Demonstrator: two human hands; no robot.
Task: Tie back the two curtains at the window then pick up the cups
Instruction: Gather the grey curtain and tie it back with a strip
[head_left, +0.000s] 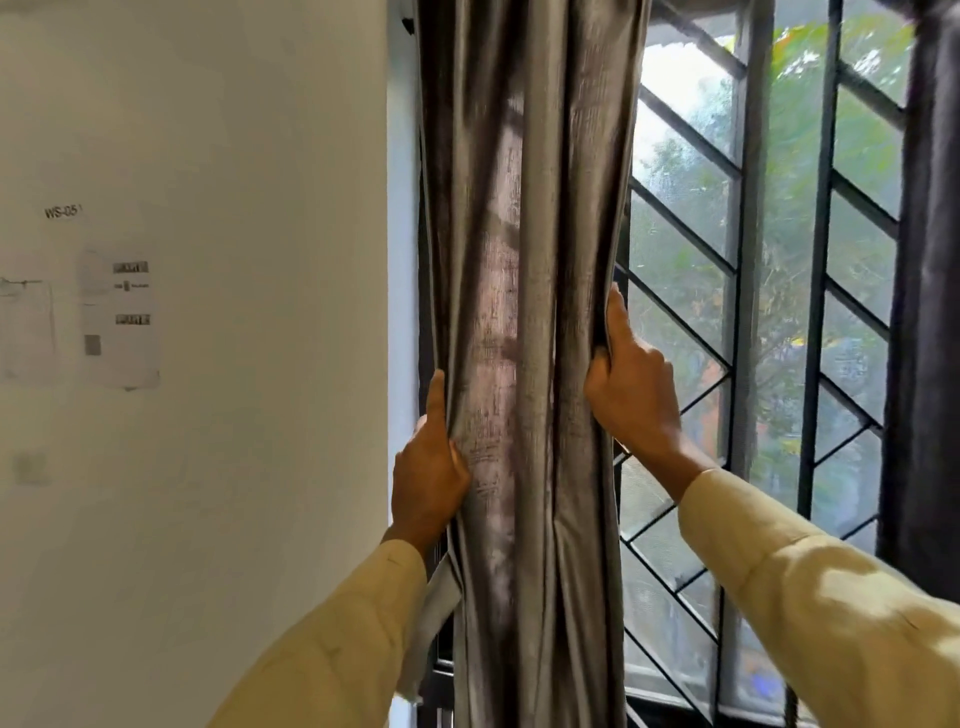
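The left curtain (524, 260) is grey-brown and gathered into a narrow bunch at the window's left side. My left hand (428, 467) grips its left edge at about mid-height, thumb pointing up. On the curtain's right edge, slightly higher, my right hand (628, 384) is closed on the folds. The right curtain (924, 312) is a dark strip at the frame's right edge. A light strip of fabric (434, 603) hangs below my left wrist by the curtain; I cannot tell if it is a tie-back. No cups are in view.
The window (748, 312) has a dark grille of vertical and diagonal bars, with trees outside. A white wall (234, 364) to the left carries taped paper sheets (119, 317) and a "WS-05" label (61, 212).
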